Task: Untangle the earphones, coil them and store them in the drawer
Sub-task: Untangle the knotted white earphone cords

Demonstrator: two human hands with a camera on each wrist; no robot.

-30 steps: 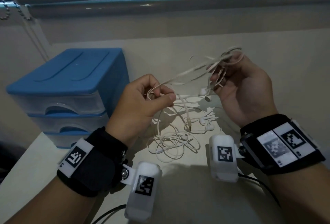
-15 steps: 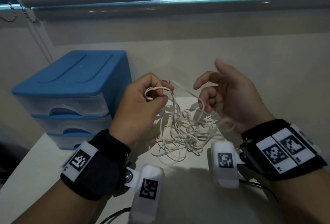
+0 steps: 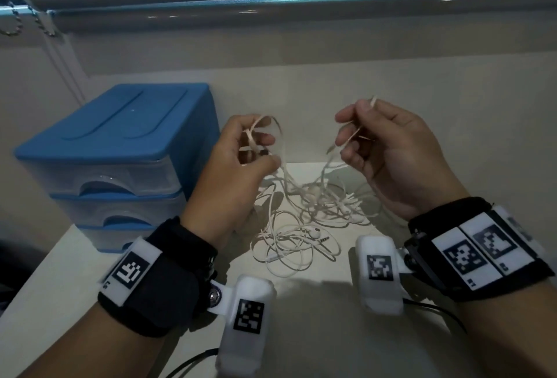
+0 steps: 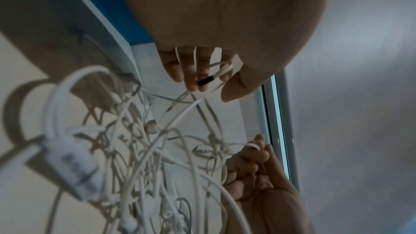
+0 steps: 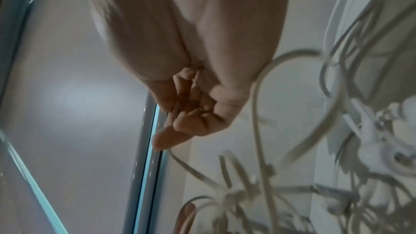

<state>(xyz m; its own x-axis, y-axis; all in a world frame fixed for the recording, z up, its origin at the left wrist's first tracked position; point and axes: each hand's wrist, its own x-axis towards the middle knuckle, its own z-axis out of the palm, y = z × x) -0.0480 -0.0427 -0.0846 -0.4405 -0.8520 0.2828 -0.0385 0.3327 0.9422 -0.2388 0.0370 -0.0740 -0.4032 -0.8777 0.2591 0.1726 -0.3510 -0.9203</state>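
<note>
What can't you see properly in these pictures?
- How many earphones are in the pile: head view, the white cables overlap too much to count.
- What the drawer unit holds: head view, its fronts are cloudy.
- The right hand grip: right wrist view, blurred, and the palm hides the cable.
- The left hand cable ends: left wrist view, fingers cover them.

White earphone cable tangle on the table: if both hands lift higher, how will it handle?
Likely floppy: the thin white earphone cables droop in slack loops from the left hand and right hand. Probably light, since pinched fingers carry the raised strands. The pile on the white table looks knotted, so it would likely rise as one snagging clump, not strand by strand.
</note>
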